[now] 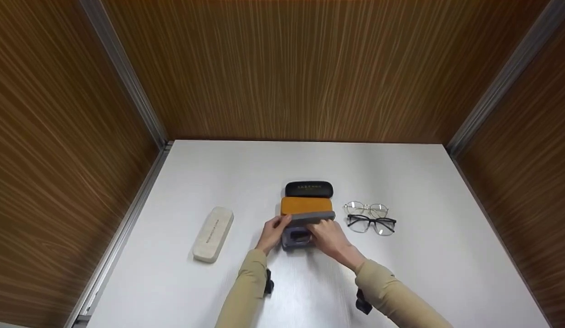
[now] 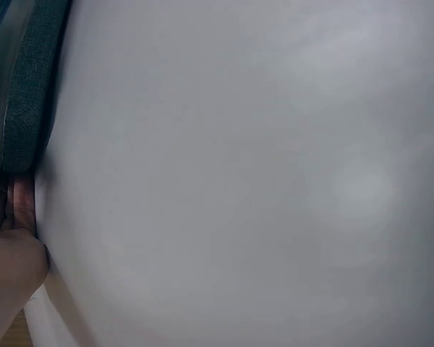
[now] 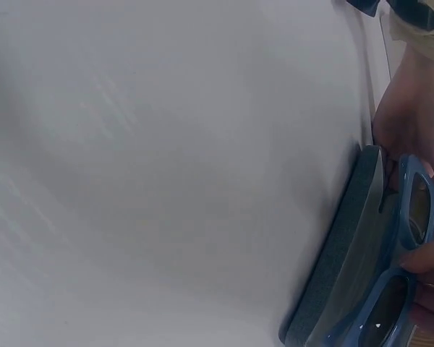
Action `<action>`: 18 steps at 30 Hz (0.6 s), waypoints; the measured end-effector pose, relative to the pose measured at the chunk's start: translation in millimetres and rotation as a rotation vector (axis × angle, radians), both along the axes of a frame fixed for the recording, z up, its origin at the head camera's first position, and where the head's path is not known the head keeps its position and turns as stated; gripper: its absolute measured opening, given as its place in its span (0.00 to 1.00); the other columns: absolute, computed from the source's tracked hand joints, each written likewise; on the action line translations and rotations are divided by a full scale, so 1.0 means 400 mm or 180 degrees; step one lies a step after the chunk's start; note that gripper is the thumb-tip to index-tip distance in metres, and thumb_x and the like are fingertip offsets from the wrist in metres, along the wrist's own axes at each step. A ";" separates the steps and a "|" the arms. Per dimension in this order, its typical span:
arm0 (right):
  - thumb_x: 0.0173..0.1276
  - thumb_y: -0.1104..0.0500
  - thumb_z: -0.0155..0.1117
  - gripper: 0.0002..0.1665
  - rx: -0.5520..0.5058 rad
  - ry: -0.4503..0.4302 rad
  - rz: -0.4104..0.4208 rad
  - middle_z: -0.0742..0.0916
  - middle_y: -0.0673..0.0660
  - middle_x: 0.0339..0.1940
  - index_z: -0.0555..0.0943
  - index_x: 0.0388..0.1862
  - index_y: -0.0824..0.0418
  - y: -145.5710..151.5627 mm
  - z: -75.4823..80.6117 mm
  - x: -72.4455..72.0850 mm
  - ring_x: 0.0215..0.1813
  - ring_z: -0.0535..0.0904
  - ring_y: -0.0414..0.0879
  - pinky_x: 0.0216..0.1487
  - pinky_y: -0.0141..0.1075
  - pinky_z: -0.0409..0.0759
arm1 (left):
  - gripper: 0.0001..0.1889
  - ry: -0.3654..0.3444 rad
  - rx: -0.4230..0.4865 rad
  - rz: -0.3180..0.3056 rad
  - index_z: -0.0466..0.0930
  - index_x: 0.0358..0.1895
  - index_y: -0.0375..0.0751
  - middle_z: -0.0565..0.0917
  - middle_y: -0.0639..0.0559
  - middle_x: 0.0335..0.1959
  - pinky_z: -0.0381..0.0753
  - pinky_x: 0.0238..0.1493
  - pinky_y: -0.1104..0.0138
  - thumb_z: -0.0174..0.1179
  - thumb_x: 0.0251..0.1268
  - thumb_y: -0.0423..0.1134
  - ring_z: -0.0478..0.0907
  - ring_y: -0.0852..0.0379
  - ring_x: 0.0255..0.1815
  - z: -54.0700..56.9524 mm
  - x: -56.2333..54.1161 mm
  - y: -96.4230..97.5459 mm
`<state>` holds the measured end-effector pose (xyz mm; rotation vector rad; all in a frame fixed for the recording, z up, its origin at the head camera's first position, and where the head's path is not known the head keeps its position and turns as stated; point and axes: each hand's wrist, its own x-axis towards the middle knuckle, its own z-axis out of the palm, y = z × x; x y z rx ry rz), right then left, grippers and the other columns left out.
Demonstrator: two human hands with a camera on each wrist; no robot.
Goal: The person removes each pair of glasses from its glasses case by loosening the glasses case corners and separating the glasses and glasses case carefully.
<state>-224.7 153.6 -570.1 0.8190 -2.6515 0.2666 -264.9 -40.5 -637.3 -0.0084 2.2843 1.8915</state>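
Observation:
A grey-blue glasses case (image 1: 312, 219) stands with its lid raised, its front edge toward me. At its left end my left hand (image 1: 271, 233) grips the case, the thumb by the lid; in the left wrist view the fingers (image 2: 23, 199) touch the case's end. Blue-framed sunglasses (image 3: 383, 307) with dark lenses lie tilted in the case's lower half. My right hand (image 1: 330, 237) reaches in from the right and pinches them at the bridge, as the fingers (image 3: 430, 256) in the right wrist view show. Part of the frame is hidden behind that hand.
Behind the grey-blue case lie an orange case (image 1: 305, 205) and a black glasses case (image 1: 309, 188). Thin-rimmed eyeglasses (image 1: 367, 209) and black-rimmed eyeglasses (image 1: 371, 223) lie to the right. A cream glasses case (image 1: 213, 234) rests at left. Wood-grain panels (image 1: 300, 73) enclose the white table (image 1: 446, 255).

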 end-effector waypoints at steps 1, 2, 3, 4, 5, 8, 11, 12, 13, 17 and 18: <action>0.56 0.70 0.71 0.10 0.0001 0.0021 -0.0008 0.88 0.60 0.32 0.81 0.33 0.60 0.003 0.002 0.002 0.33 0.86 0.61 0.27 0.52 0.83 | 0.25 0.0015 0.0001 -0.0006 0.83 0.52 0.38 0.83 0.46 0.51 0.75 0.61 0.60 0.56 0.73 0.58 0.76 0.56 0.50 0.000 0.000 0.000; 0.56 0.70 0.71 0.10 0.0000 0.0044 -0.0013 0.87 0.60 0.31 0.80 0.32 0.60 0.006 0.004 0.004 0.33 0.85 0.61 0.27 0.52 0.82 | 0.25 0.0021 0.0007 -0.0011 0.83 0.53 0.38 0.83 0.45 0.51 0.75 0.62 0.59 0.56 0.73 0.57 0.76 0.56 0.51 0.000 0.000 0.000; 0.56 0.70 0.71 0.10 0.0004 0.0070 -0.0018 0.87 0.60 0.31 0.80 0.31 0.60 0.010 0.006 0.006 0.32 0.85 0.61 0.26 0.52 0.82 | 0.25 0.0024 0.0013 -0.0014 0.83 0.54 0.37 0.83 0.45 0.52 0.75 0.63 0.58 0.56 0.73 0.57 0.76 0.55 0.52 0.000 0.000 0.000; 0.56 0.71 0.71 0.10 0.0003 0.0081 -0.0027 0.87 0.60 0.31 0.79 0.31 0.60 0.014 0.007 0.007 0.31 0.85 0.61 0.26 0.52 0.82 | 0.25 0.0025 0.0012 -0.0021 0.82 0.54 0.37 0.83 0.44 0.52 0.75 0.63 0.58 0.55 0.74 0.57 0.76 0.54 0.52 0.000 0.000 0.000; 0.56 0.71 0.70 0.10 0.0000 0.0087 -0.0035 0.86 0.60 0.30 0.79 0.31 0.60 0.018 0.009 0.008 0.31 0.85 0.60 0.25 0.52 0.82 | 0.26 0.0028 0.0011 -0.0028 0.82 0.55 0.37 0.83 0.44 0.52 0.75 0.63 0.57 0.55 0.74 0.57 0.76 0.55 0.52 0.000 0.000 0.000; 0.57 0.71 0.69 0.09 -0.0050 0.0081 -0.0058 0.86 0.60 0.29 0.78 0.30 0.60 0.028 0.014 0.011 0.29 0.84 0.60 0.24 0.51 0.81 | 0.26 0.0015 0.0025 -0.0047 0.82 0.55 0.37 0.82 0.45 0.52 0.74 0.61 0.59 0.55 0.73 0.58 0.75 0.55 0.51 0.001 -0.001 -0.001; 0.58 0.71 0.68 0.09 -0.0101 0.0074 -0.0082 0.87 0.60 0.28 0.78 0.31 0.59 0.040 0.019 0.013 0.26 0.84 0.60 0.22 0.51 0.80 | 0.27 0.0000 0.0027 -0.0066 0.82 0.55 0.38 0.82 0.45 0.52 0.74 0.60 0.60 0.56 0.73 0.59 0.74 0.56 0.51 0.001 0.000 -0.002; 0.59 0.70 0.68 0.09 -0.0117 0.0080 -0.0082 0.87 0.60 0.28 0.78 0.32 0.59 0.043 0.020 0.013 0.25 0.84 0.60 0.21 0.51 0.79 | 0.28 -0.0005 0.0025 -0.0070 0.82 0.55 0.37 0.82 0.45 0.52 0.75 0.60 0.60 0.56 0.72 0.60 0.75 0.56 0.51 0.000 0.000 -0.002; 0.60 0.70 0.67 0.09 -0.0137 0.0080 -0.0080 0.87 0.60 0.27 0.78 0.32 0.59 0.048 0.022 0.014 0.24 0.83 0.60 0.20 0.51 0.79 | 0.28 -0.0018 0.0026 -0.0069 0.82 0.56 0.38 0.82 0.45 0.53 0.75 0.61 0.59 0.56 0.72 0.60 0.75 0.55 0.52 0.000 0.000 -0.003; 0.61 0.70 0.67 0.10 -0.0178 0.0093 -0.0079 0.86 0.59 0.25 0.76 0.33 0.58 0.065 0.029 0.016 0.20 0.81 0.57 0.17 0.49 0.76 | 0.30 -0.0038 -0.0003 -0.0069 0.82 0.58 0.38 0.83 0.44 0.56 0.75 0.66 0.56 0.56 0.71 0.62 0.77 0.52 0.57 -0.001 -0.002 -0.003; 0.60 0.70 0.67 0.11 -0.0176 0.0087 -0.0085 0.86 0.58 0.23 0.76 0.31 0.58 0.070 0.030 0.016 0.19 0.80 0.56 0.16 0.48 0.75 | 0.30 -0.0044 -0.0002 -0.0067 0.81 0.58 0.38 0.83 0.43 0.56 0.75 0.67 0.55 0.56 0.71 0.62 0.77 0.51 0.58 0.000 -0.003 -0.003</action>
